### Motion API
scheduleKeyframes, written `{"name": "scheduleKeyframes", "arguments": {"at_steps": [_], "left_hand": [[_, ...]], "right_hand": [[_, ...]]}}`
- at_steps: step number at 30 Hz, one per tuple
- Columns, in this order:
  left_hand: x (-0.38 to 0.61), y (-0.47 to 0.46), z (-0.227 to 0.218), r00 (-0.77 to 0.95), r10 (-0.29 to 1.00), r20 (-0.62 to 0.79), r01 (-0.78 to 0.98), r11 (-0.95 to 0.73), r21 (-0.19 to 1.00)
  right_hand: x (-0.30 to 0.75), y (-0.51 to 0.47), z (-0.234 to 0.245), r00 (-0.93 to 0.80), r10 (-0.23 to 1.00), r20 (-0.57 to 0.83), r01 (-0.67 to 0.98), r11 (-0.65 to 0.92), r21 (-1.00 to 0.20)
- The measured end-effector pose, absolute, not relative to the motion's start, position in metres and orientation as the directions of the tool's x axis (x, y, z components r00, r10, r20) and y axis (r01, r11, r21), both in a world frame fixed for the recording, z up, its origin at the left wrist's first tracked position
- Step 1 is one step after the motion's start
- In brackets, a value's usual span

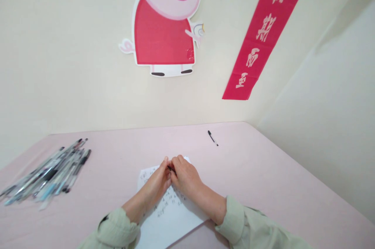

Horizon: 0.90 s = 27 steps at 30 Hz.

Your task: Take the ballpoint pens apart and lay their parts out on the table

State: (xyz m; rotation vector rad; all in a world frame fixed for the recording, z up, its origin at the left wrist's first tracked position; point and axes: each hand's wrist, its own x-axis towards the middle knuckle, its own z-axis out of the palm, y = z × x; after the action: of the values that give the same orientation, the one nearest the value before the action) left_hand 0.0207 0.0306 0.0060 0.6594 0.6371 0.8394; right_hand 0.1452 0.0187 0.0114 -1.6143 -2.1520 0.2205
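Observation:
My left hand (163, 175) and my right hand (184, 171) meet above a written sheet of white paper (172, 225). Both are closed around a pen (171, 168), of which only a short dark piece shows between the fingers. The rest of that pen is hidden by my hands. Lines of dark handwriting cover the upper and middle part of the paper, and its lower part is blank. My forearms lie across the sheet's two sides.
On the left of the pink tabletop (111, 186) lies a loose pile of pens (55, 173). A single black-capped pen (213, 138) rests toward the back, right of centre. Behind stands a wall with a cartoon pig cutout (164, 34) and a red banner (263, 30).

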Motion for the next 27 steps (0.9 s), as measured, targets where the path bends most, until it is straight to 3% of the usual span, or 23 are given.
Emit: {"name": "scheduleKeyframes", "arguments": {"at_steps": [5,11,13,15,18,27], "left_hand": [[0.021,0.031,0.011,0.515,0.808,-0.286,-0.462,0.542,0.701],[0.021,0.033,0.010,0.495,0.795,-0.352,-0.455,0.582,0.674],[0.020,0.034,0.009,0.478,0.792,-0.379,-0.445,0.591,0.673],[0.019,0.034,0.010,0.468,0.793,-0.390,-0.440,0.592,0.675],[0.020,0.033,0.014,0.470,0.791,-0.391,-0.432,0.593,0.680],[0.023,0.032,0.024,0.422,0.798,-0.430,-0.397,0.589,0.704]], "right_hand": [[0.146,0.018,0.010,-0.244,0.946,0.214,0.879,0.309,-0.364],[0.180,0.047,0.009,-0.199,0.930,0.309,0.781,0.341,-0.523],[0.218,0.065,0.015,-0.023,0.936,0.350,0.795,0.229,-0.562],[0.265,0.080,0.021,0.208,0.925,0.319,0.818,0.014,-0.575],[0.329,0.091,0.020,0.374,0.877,0.301,0.805,-0.146,-0.576],[0.373,0.112,-0.026,0.411,0.878,0.247,0.740,-0.163,-0.653]]}}
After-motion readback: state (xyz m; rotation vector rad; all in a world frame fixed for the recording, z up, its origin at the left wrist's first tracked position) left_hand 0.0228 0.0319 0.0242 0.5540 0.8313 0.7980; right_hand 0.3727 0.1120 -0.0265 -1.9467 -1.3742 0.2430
